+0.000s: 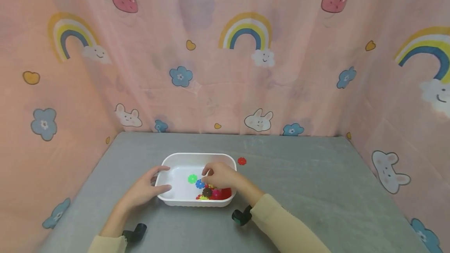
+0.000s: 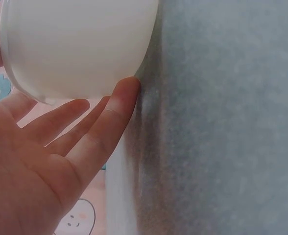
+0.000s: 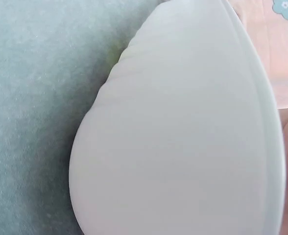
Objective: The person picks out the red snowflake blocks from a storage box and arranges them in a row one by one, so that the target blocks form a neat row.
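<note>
A white plastic tray (image 1: pixel 181 202) sits on the table. My left hand (image 1: pixel 144 186) grips its left end, with the thumb and a finger over the rim; in the left wrist view, other fingers lie against the outside wall. My right hand (image 1: pixel 220 175) reaches into the tray over the right rim, fingers bent downward. Right at its fingertips is a blue notched plastic disc (image 1: pixel 200 184); whether they pinch it I cannot tell. A green disc (image 1: pixel 192 179) lies to the left of it. Several red, yellow, brown and pink discs (image 1: pixel 216 193) are heaped in the near right corner, partly under the hand.
One red notched disc (image 1: pixel 241 161) lies on the grey table (image 1: pixel 316 190) just outside the tray's far right corner. Pink patterned curtains (image 1: pixel 225 89) surround the table at the back and both sides. Dark wrist devices (image 1: pixel 241 217) are worn below both hands.
</note>
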A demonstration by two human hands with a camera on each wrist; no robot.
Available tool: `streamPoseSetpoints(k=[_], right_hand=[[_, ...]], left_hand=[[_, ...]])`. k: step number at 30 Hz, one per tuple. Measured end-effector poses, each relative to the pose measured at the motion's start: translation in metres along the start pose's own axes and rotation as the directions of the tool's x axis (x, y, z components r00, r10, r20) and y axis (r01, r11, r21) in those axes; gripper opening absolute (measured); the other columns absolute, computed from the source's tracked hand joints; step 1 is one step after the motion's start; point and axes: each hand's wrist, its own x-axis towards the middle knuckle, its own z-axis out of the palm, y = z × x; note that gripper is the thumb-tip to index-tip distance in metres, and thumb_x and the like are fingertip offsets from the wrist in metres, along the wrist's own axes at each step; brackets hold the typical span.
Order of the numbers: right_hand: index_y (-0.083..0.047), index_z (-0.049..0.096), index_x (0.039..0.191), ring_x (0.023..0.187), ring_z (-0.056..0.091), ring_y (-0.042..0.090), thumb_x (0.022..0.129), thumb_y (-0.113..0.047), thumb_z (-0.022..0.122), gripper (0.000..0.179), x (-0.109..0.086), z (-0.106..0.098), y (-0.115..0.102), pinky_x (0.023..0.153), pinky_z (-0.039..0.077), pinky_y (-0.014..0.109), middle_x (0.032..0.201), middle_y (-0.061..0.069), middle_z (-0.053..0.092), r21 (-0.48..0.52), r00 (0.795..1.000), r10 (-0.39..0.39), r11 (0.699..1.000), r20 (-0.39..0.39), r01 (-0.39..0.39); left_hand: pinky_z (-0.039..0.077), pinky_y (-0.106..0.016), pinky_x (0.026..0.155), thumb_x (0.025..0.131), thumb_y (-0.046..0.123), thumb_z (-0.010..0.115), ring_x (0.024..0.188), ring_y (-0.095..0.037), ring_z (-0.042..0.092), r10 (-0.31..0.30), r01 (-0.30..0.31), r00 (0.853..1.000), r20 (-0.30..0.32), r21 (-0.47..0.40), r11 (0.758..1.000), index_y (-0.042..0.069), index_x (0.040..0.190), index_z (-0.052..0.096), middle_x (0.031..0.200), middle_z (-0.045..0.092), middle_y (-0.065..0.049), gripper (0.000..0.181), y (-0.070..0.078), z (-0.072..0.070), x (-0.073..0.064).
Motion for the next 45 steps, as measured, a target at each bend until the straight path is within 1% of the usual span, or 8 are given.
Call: streamPoseSetpoints(k=[5,11,17,23,27,32,40,45], right_hand=[[-0.009,0.072,0.112,0.081,0.062,0.012,0.092,-0.022,0.075,0.024,0.001,0.001,0.0,0.065,0.056,0.024,0.096,0.0,0.066,-0.031,1.0,-0.025,0.999,-0.003,0.025],[-0.01,0.072,0.111,0.086,0.061,0.014,0.092,-0.022,0.074,0.023,0.002,0.002,0.0,0.071,0.057,0.026,0.097,0.0,0.068,-0.053,0.999,-0.037,0.998,-0.01,0.036],[-0.007,0.073,0.11,0.087,0.062,0.016,0.088,-0.009,0.076,0.022,0.004,0.004,0.001,0.077,0.059,0.03,0.095,0.003,0.069,-0.063,0.998,-0.064,0.996,-0.004,0.063],[-0.004,0.073,0.106,0.084,0.059,0.017,0.079,0.002,0.079,0.029,0.009,0.012,0.004,0.075,0.057,0.029,0.091,0.005,0.067,-0.044,0.998,-0.061,0.997,-0.002,0.061],[-0.005,0.074,0.107,0.084,0.058,0.015,0.077,0.001,0.081,0.031,0.013,0.017,0.004,0.078,0.056,0.029,0.09,0.002,0.066,-0.088,0.999,-0.05,0.995,0.002,0.05],[-0.008,0.075,0.107,0.085,0.057,0.013,0.079,-0.003,0.083,0.029,0.019,0.02,0.005,0.084,0.055,0.031,0.09,-0.002,0.065,-0.137,0.999,-0.039,0.99,0.015,0.04],[-0.011,0.074,0.103,0.084,0.055,0.013,0.083,-0.011,0.083,0.022,0.022,0.025,0.005,0.083,0.053,0.031,0.087,-0.004,0.062,-0.137,0.999,-0.037,0.99,0.007,0.038],[-0.011,0.073,0.1,0.083,0.055,0.013,0.082,-0.012,0.084,0.021,0.021,0.025,0.007,0.08,0.052,0.029,0.086,-0.004,0.061,-0.13,0.999,-0.04,0.991,-0.001,0.04]], left_hand=[[0.04,-0.068,0.104,0.089,0.035,0.078,0.135,-0.052,0.045,0.003,-0.003,1.0,0.007,-0.012,1.0,0.015,0.144,0.051,0.156,0.039,-0.024,0.064,0.001,0.0,0.001],[0.039,-0.07,0.104,0.089,0.034,0.078,0.135,-0.051,0.046,-0.007,0.007,1.0,0.003,-0.008,1.0,0.016,0.144,0.052,0.156,0.04,-0.024,0.064,0.003,0.0,0.0],[0.038,-0.07,0.104,0.089,0.034,0.079,0.135,-0.05,0.046,-0.013,0.013,1.0,-0.002,-0.007,1.0,0.016,0.143,0.053,0.155,0.041,-0.023,0.063,0.005,0.0,-0.001],[0.038,-0.07,0.104,0.089,0.033,0.079,0.135,-0.049,0.047,-0.011,0.011,1.0,-0.002,-0.02,1.0,0.016,0.143,0.052,0.155,0.042,-0.023,0.063,0.004,-0.001,-0.001],[0.039,-0.069,0.103,0.089,0.032,0.079,0.134,-0.049,0.047,-0.017,0.017,1.0,-0.002,-0.019,1.0,0.016,0.143,0.053,0.155,0.042,-0.023,0.062,0.005,-0.001,-0.002],[0.039,-0.07,0.103,0.089,0.033,0.078,0.135,-0.05,0.046,-0.021,0.021,1.0,0.001,-0.018,1.0,0.016,0.143,0.052,0.155,0.041,-0.023,0.063,0.007,-0.001,-0.003],[0.039,-0.069,0.103,0.089,0.031,0.078,0.135,-0.049,0.047,-0.022,0.022,1.0,-0.001,-0.023,1.0,0.016,0.144,0.052,0.155,0.042,-0.022,0.063,0.006,-0.001,-0.002],[0.039,-0.069,0.104,0.089,0.033,0.079,0.135,-0.049,0.046,-0.024,0.024,1.0,0.0,-0.029,0.999,0.017,0.143,0.052,0.155,0.042,-0.022,0.063,0.004,-0.001,-0.002]])
